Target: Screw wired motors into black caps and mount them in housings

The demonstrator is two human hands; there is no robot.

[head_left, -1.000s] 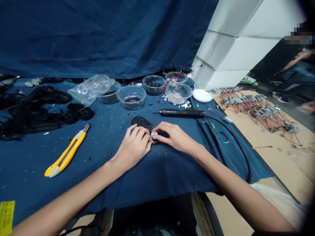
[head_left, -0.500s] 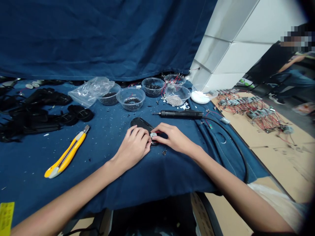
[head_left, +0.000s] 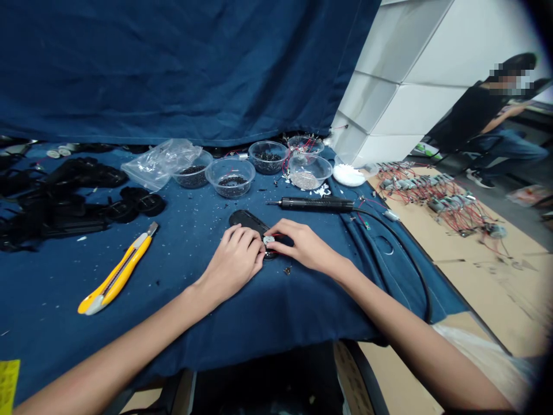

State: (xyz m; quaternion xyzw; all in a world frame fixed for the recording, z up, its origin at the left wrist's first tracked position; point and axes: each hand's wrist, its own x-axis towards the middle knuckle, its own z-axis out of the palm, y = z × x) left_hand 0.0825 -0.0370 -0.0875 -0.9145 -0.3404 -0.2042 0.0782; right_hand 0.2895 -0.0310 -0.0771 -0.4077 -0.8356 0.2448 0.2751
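Black oval housing (head_left: 247, 219) lies flat on the blue cloth (head_left: 173, 328), one end beneath both hands; the left hand (head_left: 233, 265) has its fingers (head_left: 249, 237) curled together over that end; the right hand (head_left: 306, 246) presses its fingers (head_left: 279, 244) in from the other side, against a small silver disc (head_left: 268, 240) and red wires (head_left: 285, 235); a black corded handheld tool (head_left: 315, 203) lies beyond, a yellow utility knife (head_left: 116, 268) off to the left, clear plastic bowls (head_left: 230, 177) of small parts farther back.
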